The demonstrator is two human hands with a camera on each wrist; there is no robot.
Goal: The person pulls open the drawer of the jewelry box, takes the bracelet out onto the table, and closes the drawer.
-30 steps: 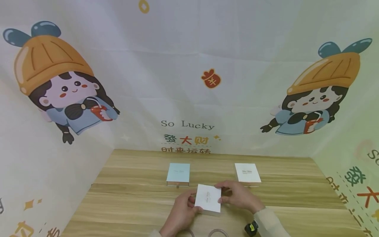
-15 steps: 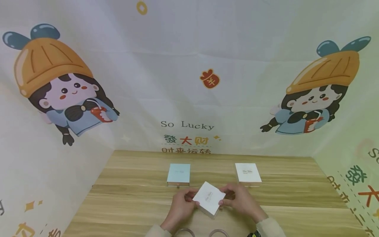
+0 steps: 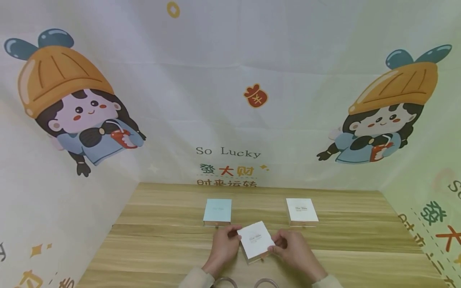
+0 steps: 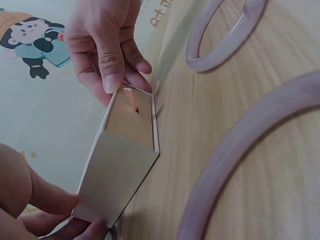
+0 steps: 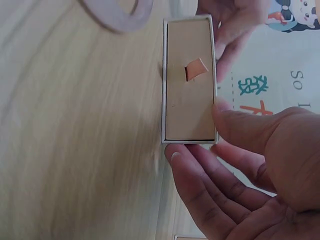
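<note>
Both hands hold a white drawer box (image 3: pixel 256 241) low over the front middle of the table. It sits slightly turned, its printed lid up. Its tan drawer front (image 5: pixel 190 105), with a small orange ribbon tab (image 5: pixel 196 69), faces the person, and the drawer is pushed in. My left hand (image 3: pixel 224 247) grips the left side, thumb and fingers at the edge. At the right front corner my right hand (image 3: pixel 296 252) pinches the box, thumb on top and fingers on the side in the right wrist view. Whether its underside touches the table cannot be told.
A light blue drawer box (image 3: pixel 217 211) stands behind to the left, a second white drawer box (image 3: pixel 301 210) behind to the right. Two pinkish bangles, one a right-hand bangle (image 3: pixel 266 281), lie at the table's near edge. Printed cloth walls (image 3: pixel 180 120) enclose the wooden table (image 3: pixel 151 240).
Between my hands the white box has turned clockwise, so its drawer front now faces the person and the print reads nearly upright. My right hand has shifted slightly right and nearer.
</note>
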